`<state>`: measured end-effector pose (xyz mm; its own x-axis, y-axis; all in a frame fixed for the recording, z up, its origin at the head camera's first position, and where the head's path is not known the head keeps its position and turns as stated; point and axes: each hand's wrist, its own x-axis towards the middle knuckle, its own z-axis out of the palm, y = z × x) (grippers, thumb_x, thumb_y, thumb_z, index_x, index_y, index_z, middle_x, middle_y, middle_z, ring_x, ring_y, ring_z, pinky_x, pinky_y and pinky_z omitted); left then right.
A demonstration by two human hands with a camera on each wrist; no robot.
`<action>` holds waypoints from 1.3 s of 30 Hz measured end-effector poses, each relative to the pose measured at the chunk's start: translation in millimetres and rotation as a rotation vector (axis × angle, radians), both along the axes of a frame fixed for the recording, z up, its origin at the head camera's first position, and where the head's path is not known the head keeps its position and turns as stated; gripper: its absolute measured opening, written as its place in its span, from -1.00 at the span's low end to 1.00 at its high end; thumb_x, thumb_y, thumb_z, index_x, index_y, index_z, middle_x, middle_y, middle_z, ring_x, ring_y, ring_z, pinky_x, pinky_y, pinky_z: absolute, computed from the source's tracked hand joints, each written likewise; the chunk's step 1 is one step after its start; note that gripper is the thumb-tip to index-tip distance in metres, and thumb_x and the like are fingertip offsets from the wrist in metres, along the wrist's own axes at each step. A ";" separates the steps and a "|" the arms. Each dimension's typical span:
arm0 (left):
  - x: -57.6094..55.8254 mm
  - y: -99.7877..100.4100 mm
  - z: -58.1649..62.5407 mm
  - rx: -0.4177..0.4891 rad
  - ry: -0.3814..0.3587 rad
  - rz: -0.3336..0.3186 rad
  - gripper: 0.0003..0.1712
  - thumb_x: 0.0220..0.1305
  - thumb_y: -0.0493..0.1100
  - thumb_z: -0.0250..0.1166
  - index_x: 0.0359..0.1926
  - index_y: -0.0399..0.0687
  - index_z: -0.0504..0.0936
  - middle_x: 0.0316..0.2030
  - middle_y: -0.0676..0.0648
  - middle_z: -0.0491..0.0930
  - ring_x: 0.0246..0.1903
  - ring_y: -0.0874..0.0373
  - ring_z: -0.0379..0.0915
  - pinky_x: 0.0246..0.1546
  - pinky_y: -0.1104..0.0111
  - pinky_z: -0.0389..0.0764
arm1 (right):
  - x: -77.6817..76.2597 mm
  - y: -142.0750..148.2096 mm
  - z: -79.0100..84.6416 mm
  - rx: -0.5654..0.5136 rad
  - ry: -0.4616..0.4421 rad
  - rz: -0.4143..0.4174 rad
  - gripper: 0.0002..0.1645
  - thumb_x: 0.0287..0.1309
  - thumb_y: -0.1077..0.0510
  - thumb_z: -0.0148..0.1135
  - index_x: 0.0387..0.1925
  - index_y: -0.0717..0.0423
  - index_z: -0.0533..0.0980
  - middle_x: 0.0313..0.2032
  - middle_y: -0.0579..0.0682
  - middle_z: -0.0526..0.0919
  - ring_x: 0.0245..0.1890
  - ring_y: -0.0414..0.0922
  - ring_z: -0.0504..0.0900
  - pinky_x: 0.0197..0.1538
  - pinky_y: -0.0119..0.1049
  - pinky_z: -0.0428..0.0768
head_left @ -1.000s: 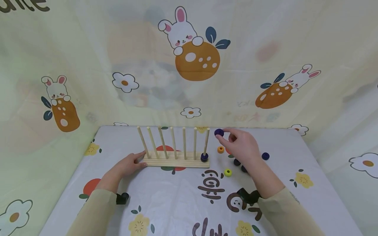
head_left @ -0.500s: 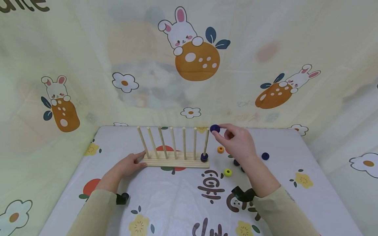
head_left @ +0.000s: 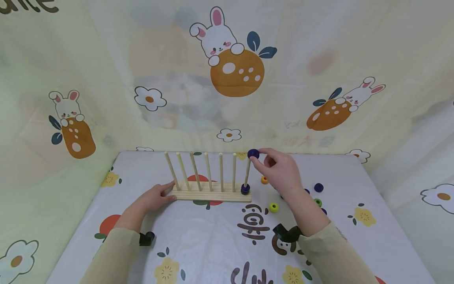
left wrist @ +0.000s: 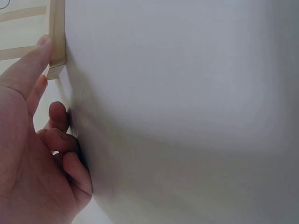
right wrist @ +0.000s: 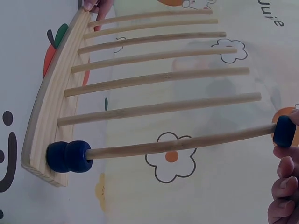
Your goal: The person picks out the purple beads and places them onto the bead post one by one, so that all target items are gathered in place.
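A wooden rack (head_left: 213,196) with a row of upright pegs stands on the table. My left hand (head_left: 155,198) holds its left end, thumb and forefinger pinching the base (left wrist: 57,37); the other fingers are bent beside it. Two blue beads (right wrist: 69,157) sit stacked at the foot of the rightmost peg (head_left: 248,169); the other pegs carry no beads. Between thumb and forefinger, my right hand (head_left: 281,170) pinches another blue bead (head_left: 253,154) at that peg's top. In the right wrist view, the peg's tip meets the held bead (right wrist: 284,131).
Right of the rack lie an orange bead (head_left: 264,180), a yellow-green bead (head_left: 273,207), a green bead (head_left: 317,202) and a blue bead (head_left: 318,187). More dark beads are partly hidden by the right forearm. A printed cloth backdrop (head_left: 177,130) rises behind the table.
My right hand has moved left and slightly up, bringing the blue bead from beside the rightmost peg to its top. My left hand has stayed on the rack.
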<state>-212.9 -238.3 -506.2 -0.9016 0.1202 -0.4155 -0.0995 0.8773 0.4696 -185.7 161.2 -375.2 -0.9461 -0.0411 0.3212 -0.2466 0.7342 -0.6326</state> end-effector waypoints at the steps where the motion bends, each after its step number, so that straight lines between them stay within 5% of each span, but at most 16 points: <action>1: 0.0 0.0 0.2 -0.001 0.000 -0.001 -0.08 0.26 0.26 0.30 0.53 0.24 0.14 -0.17 -0.16 0.37 -0.14 -0.04 0.34 -0.12 0.05 0.42 | -0.1 -0.7 0.0 -0.001 -0.001 0.000 -0.52 0.24 -0.16 0.33 0.04 0.06 0.64 -0.57 -0.05 0.47 -0.53 -0.08 0.41 -0.46 -0.22 0.39; 39: 0.6 0.3 0.7 -0.001 -0.004 0.005 -0.08 0.24 0.29 0.30 0.53 0.29 0.14 -0.09 -0.17 0.40 -0.07 -0.08 0.33 0.03 -0.08 0.42 | -2.4 -9.7 -3.0 0.053 0.049 0.006 -0.56 0.22 -0.15 0.34 0.00 0.03 0.66 -0.60 -0.09 0.45 -0.56 -0.11 0.39 -0.50 -0.25 0.34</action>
